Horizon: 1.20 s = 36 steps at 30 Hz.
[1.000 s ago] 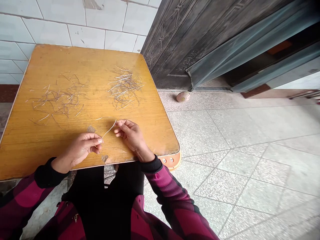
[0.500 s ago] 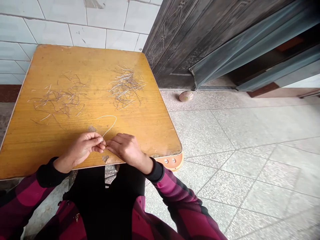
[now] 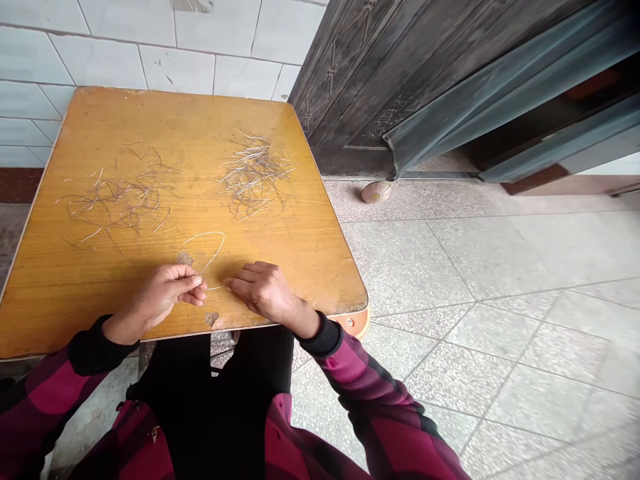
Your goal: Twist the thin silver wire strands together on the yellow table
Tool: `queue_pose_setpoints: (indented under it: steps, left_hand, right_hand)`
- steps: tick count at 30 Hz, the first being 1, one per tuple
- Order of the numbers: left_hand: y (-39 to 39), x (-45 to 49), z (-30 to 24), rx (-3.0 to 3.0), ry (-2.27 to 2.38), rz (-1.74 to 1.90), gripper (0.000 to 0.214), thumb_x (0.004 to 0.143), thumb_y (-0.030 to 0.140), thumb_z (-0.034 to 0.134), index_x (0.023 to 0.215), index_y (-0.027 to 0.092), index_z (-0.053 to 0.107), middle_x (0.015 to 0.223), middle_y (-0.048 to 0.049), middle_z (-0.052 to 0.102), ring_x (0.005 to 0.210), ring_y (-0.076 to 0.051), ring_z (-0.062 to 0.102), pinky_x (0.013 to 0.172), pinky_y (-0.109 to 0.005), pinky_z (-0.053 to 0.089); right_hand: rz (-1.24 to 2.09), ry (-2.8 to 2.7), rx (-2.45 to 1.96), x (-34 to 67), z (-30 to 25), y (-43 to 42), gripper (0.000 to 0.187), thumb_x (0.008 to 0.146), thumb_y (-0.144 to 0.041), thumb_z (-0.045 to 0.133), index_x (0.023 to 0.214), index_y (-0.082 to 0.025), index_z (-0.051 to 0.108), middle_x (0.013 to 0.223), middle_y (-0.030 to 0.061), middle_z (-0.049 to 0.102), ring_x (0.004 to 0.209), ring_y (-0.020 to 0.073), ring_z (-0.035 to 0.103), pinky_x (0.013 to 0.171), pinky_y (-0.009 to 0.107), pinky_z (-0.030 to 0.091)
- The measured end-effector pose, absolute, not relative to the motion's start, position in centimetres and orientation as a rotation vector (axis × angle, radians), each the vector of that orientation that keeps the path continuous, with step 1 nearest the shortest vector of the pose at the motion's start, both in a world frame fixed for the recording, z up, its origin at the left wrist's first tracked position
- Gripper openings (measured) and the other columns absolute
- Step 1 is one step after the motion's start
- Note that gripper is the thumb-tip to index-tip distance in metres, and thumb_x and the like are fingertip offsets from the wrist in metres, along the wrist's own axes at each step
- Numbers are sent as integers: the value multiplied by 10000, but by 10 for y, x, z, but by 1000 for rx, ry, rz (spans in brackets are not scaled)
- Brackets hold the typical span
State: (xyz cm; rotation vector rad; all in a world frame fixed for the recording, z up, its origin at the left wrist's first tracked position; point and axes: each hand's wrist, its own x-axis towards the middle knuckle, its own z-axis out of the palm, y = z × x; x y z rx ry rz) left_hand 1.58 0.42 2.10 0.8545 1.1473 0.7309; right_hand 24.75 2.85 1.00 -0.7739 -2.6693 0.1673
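Note:
A thin, pale wire [image 3: 223,244] bends in a hook above the front part of the wooden tabletop [image 3: 295,267]. My left hand [image 3: 173,291] pinches it between thumb and fingers. A short stretch of wire runs across the gap to my right hand [image 3: 265,290], whose thumb and forefinger are closed on its end. Beyond my hands lie two loose heaps of similar wires: a spread-out, mostly dull heap [image 3: 130,203] on the left and a denser, shinier heap [image 3: 255,173] on the right.
White wall tiles [image 3: 190,70] stand behind the table. To the right are a dark carved door [image 3: 360,87] and a grey-green curtain [image 3: 450,113]. A rounded stone-like object [image 3: 376,192] sits on the speckled floor [image 3: 500,260]. An orange piece [image 3: 356,323] juts out under the table corner.
My right hand has moved to the right, away from my left hand, and a stretch of wire now shows between them. The hooked part of the wire has shifted slightly left.

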Motion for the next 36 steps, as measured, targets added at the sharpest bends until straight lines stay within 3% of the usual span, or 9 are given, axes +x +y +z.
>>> queue_pose_setpoints:
  steps: [7, 13, 16, 20, 26, 30, 36]
  left_hand:
    - [6, 10, 25, 935, 1228, 755, 235, 728, 349, 703, 694, 128, 630, 636, -29, 671, 577, -134, 645, 619, -284, 560]
    - [2, 20, 28, 980, 1250, 694, 235, 744, 352, 688, 685, 134, 625, 648, -41, 690, 576, -148, 665, 635, -303, 575]
    - [-3, 28, 29, 995, 1239, 676, 239, 759, 359, 679, 698, 136, 623, 651, -39, 690, 581, -152, 672, 642, -311, 582]
    - [-2, 25, 27, 1078, 1219, 635, 254, 779, 384, 668, 726, 142, 612, 656, -37, 680, 619, -172, 689, 618, -308, 587]
    - [27, 12, 27, 1382, 1375, 797, 224, 794, 347, 647, 909, 158, 616, 772, -25, 682, 601, -143, 661, 556, -260, 551]
    - [45, 8, 27, 1703, 1413, 737, 126, 843, 273, 570, 842, 176, 651, 703, -11, 668, 584, -123, 618, 568, -234, 496]
    - [64, 0, 22, 2138, 1371, 730, 145, 849, 252, 571, 770, 202, 682, 755, -39, 644, 735, -167, 582, 674, -269, 448]
  right_hand:
    - [461, -2577, -869, 267, 16, 35, 266, 968, -221, 447, 864, -159, 684, 764, 59, 660, 695, 154, 564, 605, 276, 378]
    - [479, -2325, -1079, 260, 41, 61, 265, 965, -312, 472, 1016, -149, 675, 917, 97, 652, 793, 177, 604, 715, 297, 454]
    - [437, -2338, -1103, 242, 40, 73, 275, 954, -309, 491, 1061, -133, 674, 920, 101, 655, 769, 171, 598, 695, 287, 442]
    - [519, -2380, -1090, 226, 24, 79, 253, 957, -233, 461, 965, -165, 705, 851, 68, 652, 728, 140, 584, 671, 253, 417]
    - [487, -2434, -1156, 222, 10, 78, 265, 958, -239, 451, 911, -176, 704, 767, 52, 611, 679, 131, 542, 626, 251, 373]
    - [488, -2456, -1139, 221, 6, 80, 263, 964, -255, 454, 910, -165, 695, 786, 60, 611, 668, 127, 533, 618, 250, 360]
    - [508, -2478, -1100, 223, 0, 83, 295, 977, -304, 425, 924, -174, 685, 780, 52, 604, 652, 125, 505, 597, 251, 345]
